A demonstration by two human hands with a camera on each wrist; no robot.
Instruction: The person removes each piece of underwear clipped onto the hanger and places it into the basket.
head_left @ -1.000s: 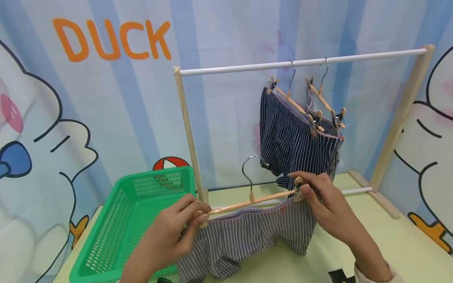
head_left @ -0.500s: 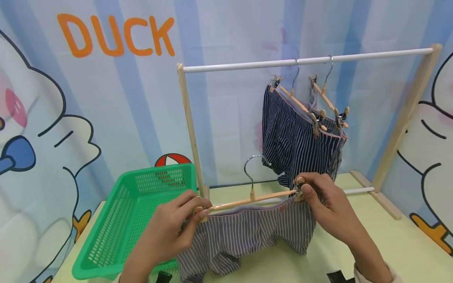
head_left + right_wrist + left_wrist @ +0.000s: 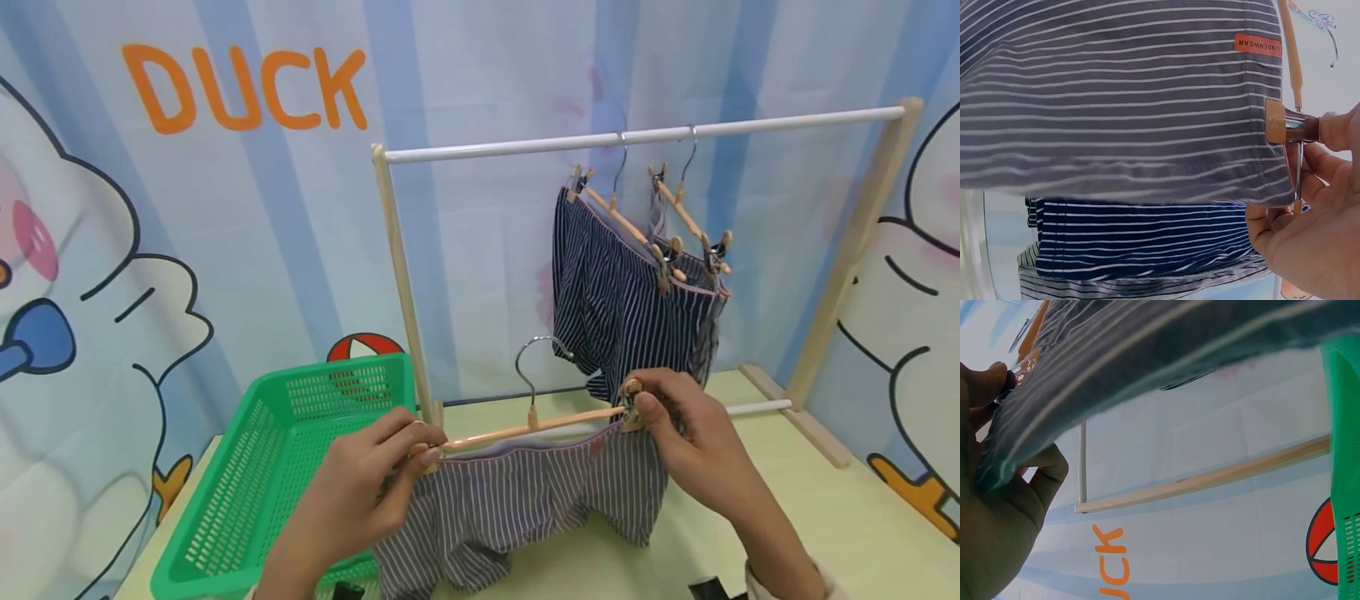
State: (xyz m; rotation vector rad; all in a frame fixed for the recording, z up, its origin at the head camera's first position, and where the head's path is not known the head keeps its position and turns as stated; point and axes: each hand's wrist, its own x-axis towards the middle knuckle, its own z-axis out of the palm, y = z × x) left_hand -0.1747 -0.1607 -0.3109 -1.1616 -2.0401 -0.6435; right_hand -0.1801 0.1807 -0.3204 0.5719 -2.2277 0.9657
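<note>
At the near middle of the scene, our left hand [image 3: 378,471] pinches the left clip [image 3: 1025,367] of a wooden hanger [image 3: 533,420], while our right hand [image 3: 693,442] pinches the right clip [image 3: 1275,122] at the other end. Gray striped shorts [image 3: 525,496] hang from these clips, waistband [image 3: 517,451] along the hanger, above the pale surface [image 3: 787,517]; whether they touch it, we cannot tell. An orange label [image 3: 1257,44] sits near the right clip. To do this well, we should judge each clip by its bite: deep over the waistband, square to it, cloth drawn evenly from end to end, before either grip eases. The metal hook [image 3: 518,360] stands free, apart from the white rail [image 3: 510,147] on the far side, where navy striped shorts [image 3: 600,287] and another hanger [image 3: 681,211] hang toward the right. Left of the shorts we hold, a green basket [image 3: 341,385] rests on the surface.
</note>
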